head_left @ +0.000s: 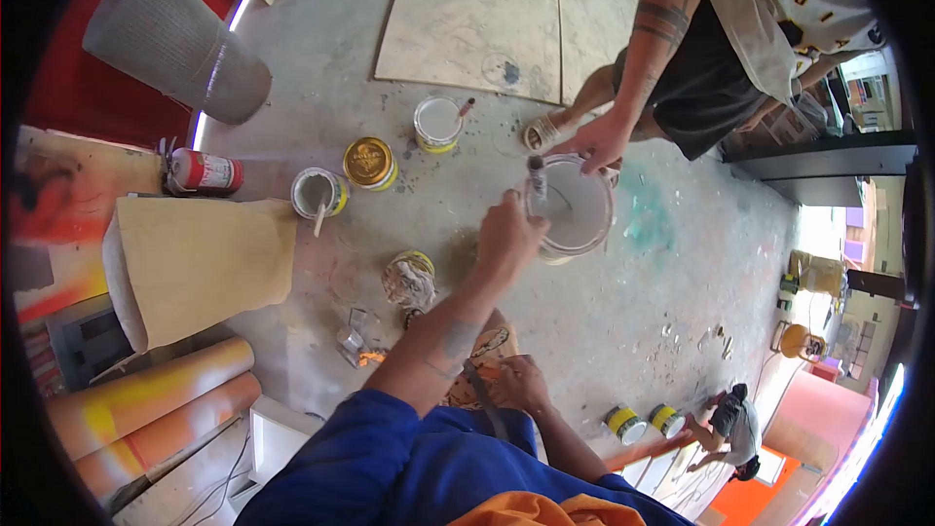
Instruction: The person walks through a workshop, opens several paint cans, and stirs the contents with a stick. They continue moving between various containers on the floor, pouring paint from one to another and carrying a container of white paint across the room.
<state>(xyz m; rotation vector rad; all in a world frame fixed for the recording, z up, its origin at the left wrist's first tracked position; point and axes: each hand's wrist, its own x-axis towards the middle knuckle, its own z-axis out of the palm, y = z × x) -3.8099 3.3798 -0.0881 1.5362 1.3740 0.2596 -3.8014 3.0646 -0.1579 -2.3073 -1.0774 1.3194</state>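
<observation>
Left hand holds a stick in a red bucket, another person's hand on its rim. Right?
Not quite: the bucket is white, not red. The head view shows the left hand holding the stick in it, another person's hand on its rim.

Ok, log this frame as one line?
left hand: grips stir stick in white paint bucket | right hand: holds dark tool at knee | co-worker's hand: on bucket rim
</observation>
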